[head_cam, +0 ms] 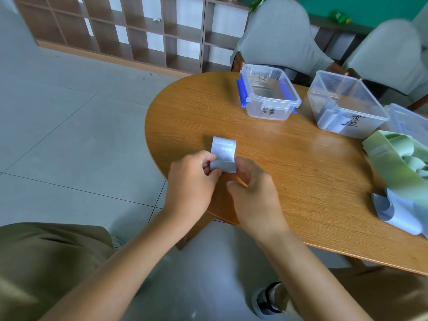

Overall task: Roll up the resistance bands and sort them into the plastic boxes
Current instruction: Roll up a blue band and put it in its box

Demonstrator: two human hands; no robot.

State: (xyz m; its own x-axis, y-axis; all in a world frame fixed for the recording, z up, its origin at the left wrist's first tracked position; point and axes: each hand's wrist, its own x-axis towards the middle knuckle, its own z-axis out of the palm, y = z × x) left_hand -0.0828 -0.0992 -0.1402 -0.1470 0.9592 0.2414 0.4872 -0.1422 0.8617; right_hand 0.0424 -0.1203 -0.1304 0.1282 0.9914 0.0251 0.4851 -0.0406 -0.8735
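Note:
A pale blue resistance band (223, 154) lies at the near left edge of the wooden table (289, 163), its near end rolled and its far end flat with white print. My left hand (192, 184) pinches the roll's left end; my right hand (252, 193) pinches its right end. Behind stand two clear plastic boxes with handwritten labels: one with blue clips (268, 93), nothing visible inside, and one (347, 104) holding a pale blue roll. A heap of green bands (398, 158) and a loose pale blue band (393, 212) lie at the right.
A third clear box or lid (407, 121) shows at the far right edge. Two grey chairs (280, 35) stand behind the table, and a wooden shelf unit (129, 26) lines the wall. Grey tiled floor (69, 126) spreads to the left. My knees are under the near edge.

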